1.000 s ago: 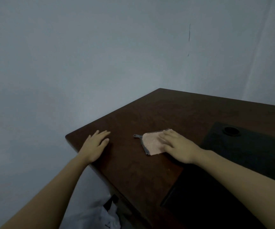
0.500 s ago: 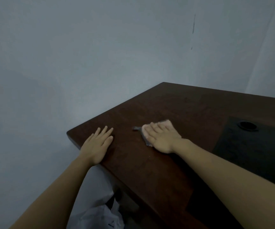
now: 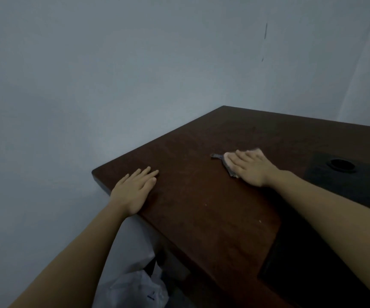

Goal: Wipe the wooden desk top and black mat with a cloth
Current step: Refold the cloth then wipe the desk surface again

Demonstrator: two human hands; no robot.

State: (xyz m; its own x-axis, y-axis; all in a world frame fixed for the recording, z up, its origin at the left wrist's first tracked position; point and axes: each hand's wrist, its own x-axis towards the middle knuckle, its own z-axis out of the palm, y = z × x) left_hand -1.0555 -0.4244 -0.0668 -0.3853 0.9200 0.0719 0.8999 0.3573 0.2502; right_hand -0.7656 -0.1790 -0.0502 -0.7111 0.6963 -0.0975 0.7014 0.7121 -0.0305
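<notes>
A dark brown wooden desk top fills the lower right of the head view, its corner at the left. My right hand lies flat on a small pinkish cloth with a grey edge, pressing it onto the wood near the middle of the desk. Most of the cloth is hidden under the palm and fingers. My left hand rests flat on the desk by its left corner, fingers together, holding nothing. The black mat covers the desk to the right of my right forearm.
A round black hole or cap sits in the mat's far part. A pale wall stands behind and left of the desk. A white plastic bag lies on the floor below the desk's front edge.
My right hand has slid the cloth away from me across the wood and covers more of it. My left hand has stayed flat by the corner. The view has shifted left.
</notes>
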